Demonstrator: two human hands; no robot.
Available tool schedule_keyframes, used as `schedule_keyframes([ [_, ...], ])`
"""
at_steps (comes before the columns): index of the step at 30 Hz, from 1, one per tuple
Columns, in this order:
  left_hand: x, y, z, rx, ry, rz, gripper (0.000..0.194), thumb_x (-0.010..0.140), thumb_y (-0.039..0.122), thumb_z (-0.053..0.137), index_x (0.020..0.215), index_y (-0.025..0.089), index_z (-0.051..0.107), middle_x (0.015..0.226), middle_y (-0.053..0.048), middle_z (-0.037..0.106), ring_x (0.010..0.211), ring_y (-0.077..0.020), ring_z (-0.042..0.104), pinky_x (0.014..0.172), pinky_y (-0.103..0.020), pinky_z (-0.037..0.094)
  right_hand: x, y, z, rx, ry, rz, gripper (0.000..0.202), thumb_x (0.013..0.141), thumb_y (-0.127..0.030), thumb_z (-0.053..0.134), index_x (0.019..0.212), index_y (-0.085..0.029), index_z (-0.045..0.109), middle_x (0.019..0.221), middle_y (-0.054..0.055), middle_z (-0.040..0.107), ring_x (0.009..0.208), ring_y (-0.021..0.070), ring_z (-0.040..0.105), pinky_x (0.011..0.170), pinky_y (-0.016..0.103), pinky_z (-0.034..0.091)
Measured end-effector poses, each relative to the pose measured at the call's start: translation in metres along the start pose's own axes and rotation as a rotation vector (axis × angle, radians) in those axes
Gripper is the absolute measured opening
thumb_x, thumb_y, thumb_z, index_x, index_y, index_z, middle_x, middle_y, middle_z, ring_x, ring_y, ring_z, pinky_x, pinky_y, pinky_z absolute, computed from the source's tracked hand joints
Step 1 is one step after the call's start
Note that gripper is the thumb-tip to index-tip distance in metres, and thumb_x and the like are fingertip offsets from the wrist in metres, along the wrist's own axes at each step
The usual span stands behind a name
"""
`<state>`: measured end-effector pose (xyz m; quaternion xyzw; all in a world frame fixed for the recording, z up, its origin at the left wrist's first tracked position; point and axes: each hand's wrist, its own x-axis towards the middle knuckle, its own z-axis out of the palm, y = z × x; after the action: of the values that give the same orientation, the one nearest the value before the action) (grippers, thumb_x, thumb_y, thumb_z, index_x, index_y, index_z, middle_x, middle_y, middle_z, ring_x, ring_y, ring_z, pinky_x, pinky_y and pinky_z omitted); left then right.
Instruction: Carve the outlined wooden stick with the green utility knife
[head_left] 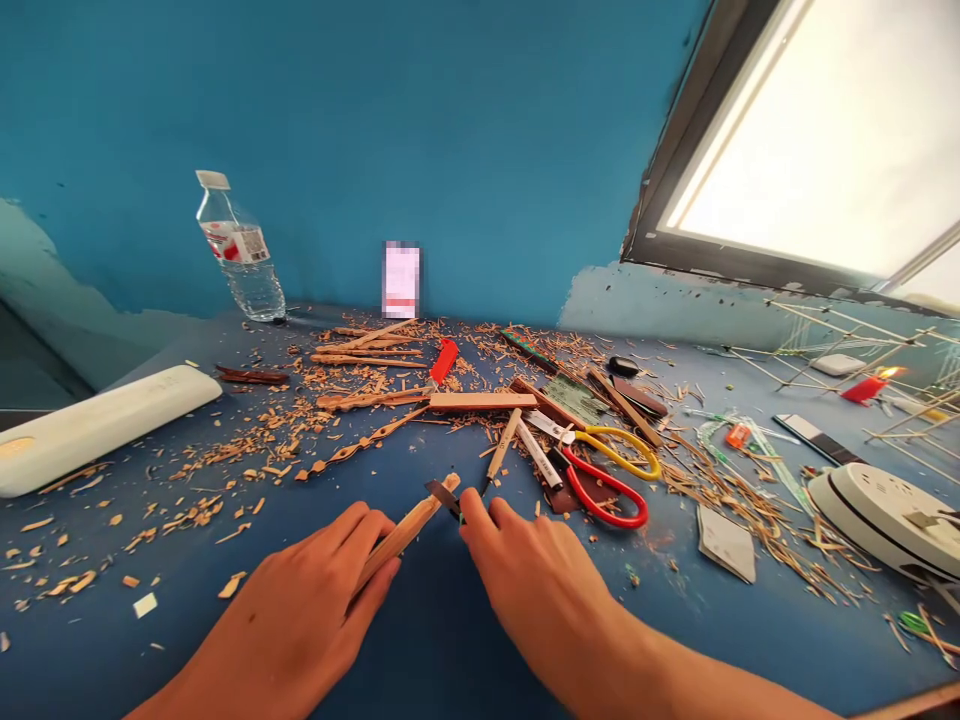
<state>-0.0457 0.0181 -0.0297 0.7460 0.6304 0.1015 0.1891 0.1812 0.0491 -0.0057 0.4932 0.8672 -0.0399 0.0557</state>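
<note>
My left hand [319, 590] is wrapped round a wooden stick [401, 537], whose whittled far end slants up to the right. A small carving knife [444, 497] is in my right hand [536, 565]; its dark blade touches or lies very near the stick's tip, and most of its handle is hidden by my fingers. Just beyond lie a thin wood-handled tool [502, 447], a white marker [540, 455] and scissors [607, 480] with one red and one yellow handle. Behind them sit a flat wooden block [482, 401] and a red-handled cutter [444, 361].
Wood shavings [217, 475] litter the blue table. A water bottle [241, 250] and a phone [401, 280] stand by the wall. A long white case [105, 425] lies left. On the right are a white power strip [889, 515], a burning red candle [866, 387] and a stick frame [817, 315].
</note>
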Motion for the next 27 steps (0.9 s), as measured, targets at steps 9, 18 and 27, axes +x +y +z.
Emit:
schedule_keyframes([
  [9, 0.002, 0.000, 0.002, -0.079, -0.034, -0.014, 0.041, 0.107, 0.050, 0.029, 0.100, 0.028, 0.063, 0.099, -0.003, 0.069, 0.086, -0.0263, 0.072, 0.077, -0.041, 0.045, 0.003, -0.016, -0.015, -0.150, -0.126, -0.012, 0.059, 0.101, 0.002, 0.047, 0.158, -0.008, 0.043, 0.117, 0.019, 0.076, 0.085, 0.0256, 0.081, 0.062, 0.031, 0.062],
  [18, 0.003, -0.009, 0.009, -0.139, 0.029, 0.049, 0.041, 0.109, 0.054, 0.031, 0.099, 0.028, 0.062, 0.094, 0.000, 0.065, 0.082, -0.0231, 0.068, 0.073, -0.037, 0.040, 0.007, -0.008, -0.014, -0.001, -0.099, -0.097, 0.044, 0.109, -0.013, 0.043, 0.152, -0.007, 0.050, 0.103, 0.015, 0.078, 0.080, 0.0292, 0.080, 0.054, 0.034, 0.047],
  [27, 0.004, -0.007, 0.008, -0.109, 0.056, 0.042, 0.036, 0.109, 0.046, 0.033, 0.094, 0.027, 0.059, 0.093, -0.001, 0.065, 0.079, -0.0224, 0.067, 0.072, -0.037, 0.040, 0.007, 0.004, -0.013, 0.289, -0.076, -0.039, 0.034, 0.112, -0.025, 0.038, 0.134, -0.011, 0.060, 0.093, 0.016, 0.078, 0.075, 0.0314, 0.075, 0.053, 0.034, 0.027],
])
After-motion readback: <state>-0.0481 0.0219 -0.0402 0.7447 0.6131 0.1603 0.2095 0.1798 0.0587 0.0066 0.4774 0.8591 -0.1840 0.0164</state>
